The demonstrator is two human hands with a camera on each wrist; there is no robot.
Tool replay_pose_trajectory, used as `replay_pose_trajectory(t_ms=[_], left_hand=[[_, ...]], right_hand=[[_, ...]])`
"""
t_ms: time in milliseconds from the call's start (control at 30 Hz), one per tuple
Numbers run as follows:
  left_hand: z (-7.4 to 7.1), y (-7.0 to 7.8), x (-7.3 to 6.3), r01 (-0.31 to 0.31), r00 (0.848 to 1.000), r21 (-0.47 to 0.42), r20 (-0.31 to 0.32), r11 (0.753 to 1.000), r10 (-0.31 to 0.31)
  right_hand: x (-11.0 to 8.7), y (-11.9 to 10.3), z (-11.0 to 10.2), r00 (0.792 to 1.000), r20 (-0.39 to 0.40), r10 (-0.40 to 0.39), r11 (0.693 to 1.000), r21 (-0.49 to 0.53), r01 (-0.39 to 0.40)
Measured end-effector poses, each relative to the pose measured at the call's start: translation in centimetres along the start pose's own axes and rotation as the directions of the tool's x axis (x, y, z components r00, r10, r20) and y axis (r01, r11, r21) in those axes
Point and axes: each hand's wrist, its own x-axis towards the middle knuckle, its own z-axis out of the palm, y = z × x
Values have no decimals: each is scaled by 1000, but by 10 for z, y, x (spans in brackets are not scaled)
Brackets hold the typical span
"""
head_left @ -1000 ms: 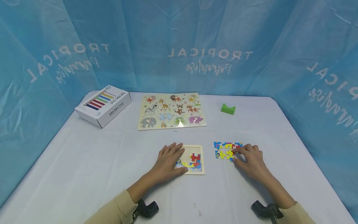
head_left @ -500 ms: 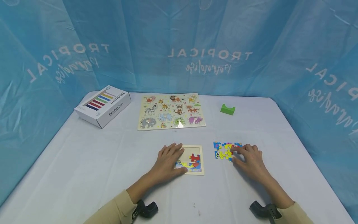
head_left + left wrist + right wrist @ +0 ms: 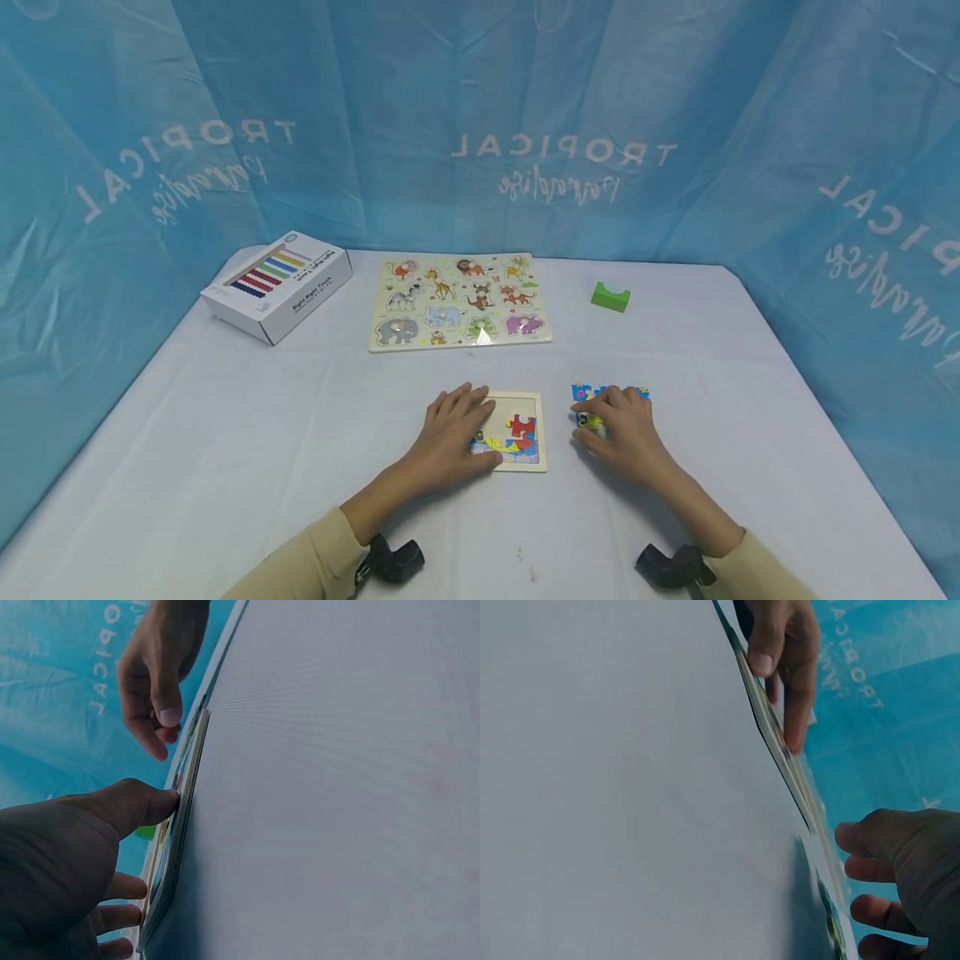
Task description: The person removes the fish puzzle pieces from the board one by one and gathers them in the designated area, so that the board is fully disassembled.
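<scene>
In the head view my left hand (image 3: 448,442) rests on the left side of a small wooden puzzle tray (image 3: 543,433), fingers spread and thumb on its front edge. A few joined jigsaw pieces (image 3: 523,427), red, yellow and blue, lie inside; my hand covers part of them. To the right of the tray, loose jigsaw pieces (image 3: 581,392) lie on the table, mostly hidden under my right hand (image 3: 622,435). That hand hovers with loosely bent fingers. The right wrist view shows its fingertips (image 3: 847,838) above the pieces, with nothing visible between them.
A large animal puzzle board (image 3: 461,302) lies behind the tray. A white box (image 3: 277,287) printed with coloured rows stands at the back left. One green block (image 3: 611,297) sits at the back right. Blue curtains (image 3: 480,100) surround the white table (image 3: 300,400).
My right hand has shifted left from the right edge of the loose jigsaw pieces to over their middle and left part. The left hand has stayed on the tray.
</scene>
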Motion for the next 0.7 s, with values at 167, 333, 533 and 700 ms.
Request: replay_pose_trajectory(t_ms=[167,333,533,700], left_hand=[[0,1,1,8,1000,-7,11,1000,-8],[2,-1,1,9,1000,-9,8,1000,-9],[3,-3,0,-14,1000,-14,-6,1000,14],[4,-4,0,-12,1000,-12,-4,1000,12]], right_hand=[[7,-14,10,998,31,-60,998,23,59],[13,-26,19,995,68,-68,998,22,67],[17,-36,23,993,111,-37,999,29,34],[18,-39,24,990,142,-4,1000,10,3]])
